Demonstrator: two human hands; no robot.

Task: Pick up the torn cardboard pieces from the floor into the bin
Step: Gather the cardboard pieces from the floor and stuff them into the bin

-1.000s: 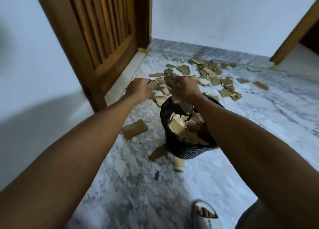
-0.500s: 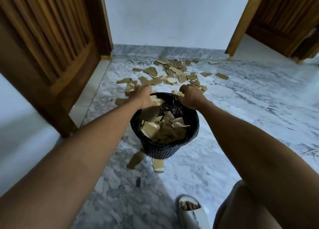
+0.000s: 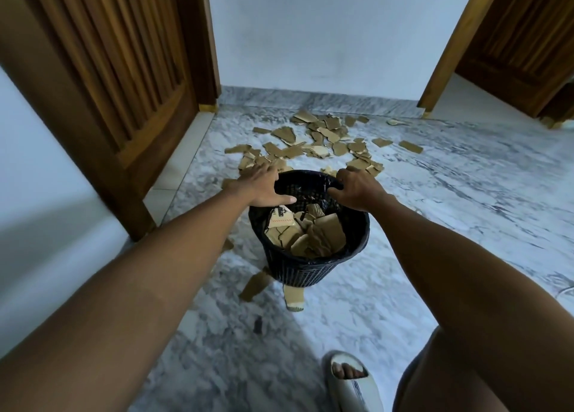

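Both hands had released their cardboard since the earlier frames, when they were bunched around gathered pieces beyond the bin. In the head view, the left hand (image 3: pixel 264 186) was spread flat, fingers apart and holding nothing, over the far-left rim of the black mesh bin (image 3: pixel 310 268). The right hand (image 3: pixel 357 189) was loosely curled at the far-right rim; whether it touched the rim could not be told. The bin was roughly half full of torn cardboard pieces (image 3: pixel 307 234). Most of the scattered pieces (image 3: pixel 323 144) lay on the marble floor (image 3: pixel 466 209) beyond it (a few lay at its base).

Risks, as judged:
- Leaning on the rim could tip the light bin and spill it.
- Pieces near the sandalled foot (image 3: pixel 351 380) could be stepped on or overlooked.
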